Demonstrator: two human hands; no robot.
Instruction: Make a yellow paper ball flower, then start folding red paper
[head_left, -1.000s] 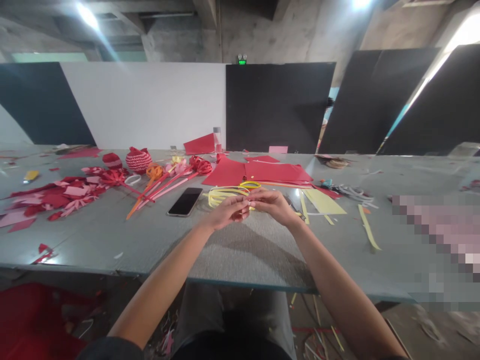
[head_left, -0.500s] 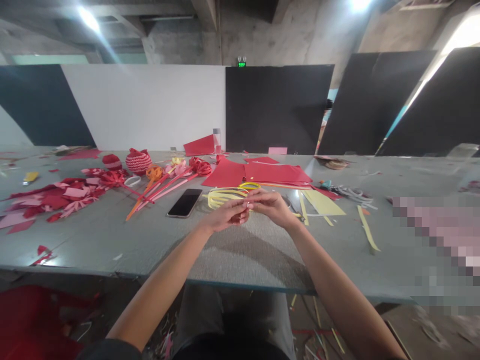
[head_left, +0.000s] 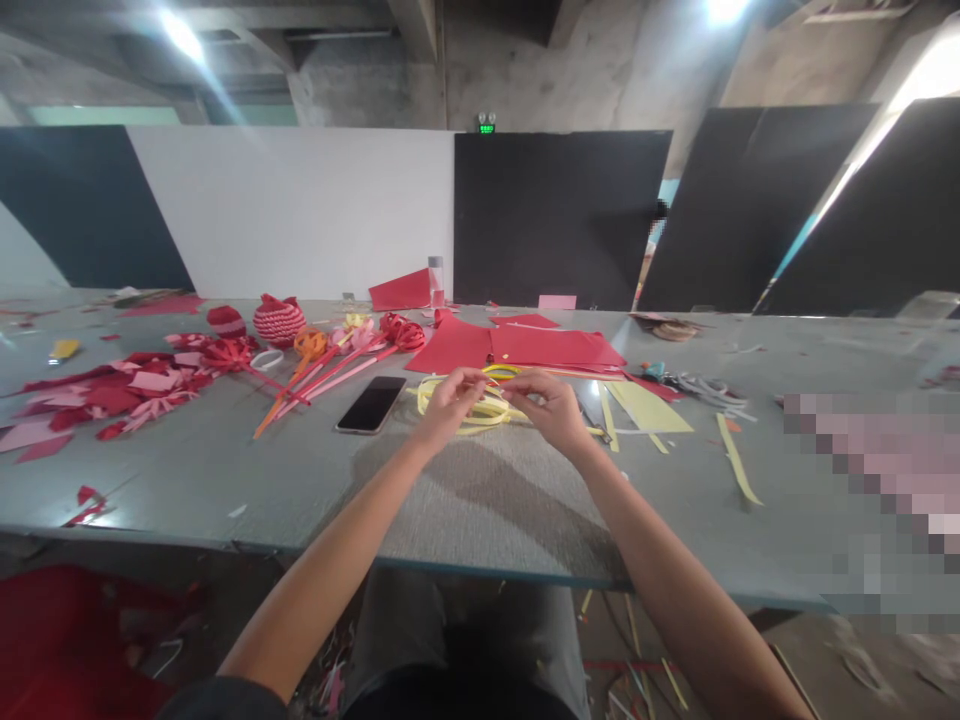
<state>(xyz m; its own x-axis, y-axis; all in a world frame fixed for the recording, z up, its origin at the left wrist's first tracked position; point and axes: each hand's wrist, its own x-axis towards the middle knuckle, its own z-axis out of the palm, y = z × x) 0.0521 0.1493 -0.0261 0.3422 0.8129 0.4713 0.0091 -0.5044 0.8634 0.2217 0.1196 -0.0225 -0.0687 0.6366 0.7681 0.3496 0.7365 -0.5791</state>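
Pinching a thin strip (head_left: 493, 388) with their fingertips, left hand (head_left: 448, 404) and right hand (head_left: 553, 408) hover close together right of the smartphone (head_left: 371, 405).

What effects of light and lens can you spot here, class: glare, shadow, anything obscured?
Head view: an upper-left lamp flares into a diagonal streak; head view: glare whitens the tabletop by a red scrap; head view: a soft shadow lies below the left hand and right hand; head view: coarse pixel blocks obscure part of the right side.
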